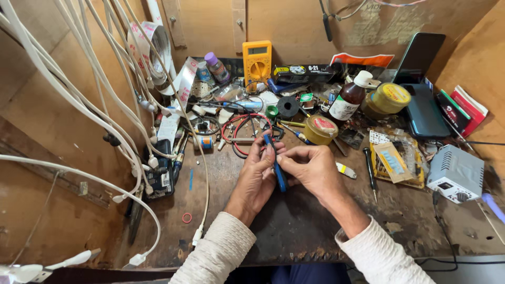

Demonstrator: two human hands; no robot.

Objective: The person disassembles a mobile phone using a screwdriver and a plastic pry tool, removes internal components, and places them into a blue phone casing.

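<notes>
We see a worn, scuffed wooden bench, dark and stained. Left of the yellow boxy multimeter hang smooth white cables; right of it sit a grey ribbed metal box and a brown glass bottle. Below the multimeter, our left hand and right hand both curl around a slim blue-handled tool, fingers pinching its shaft at bench centre.

a repair workshop: multimeter, solder tins (cluttered wooden bench).
</notes>
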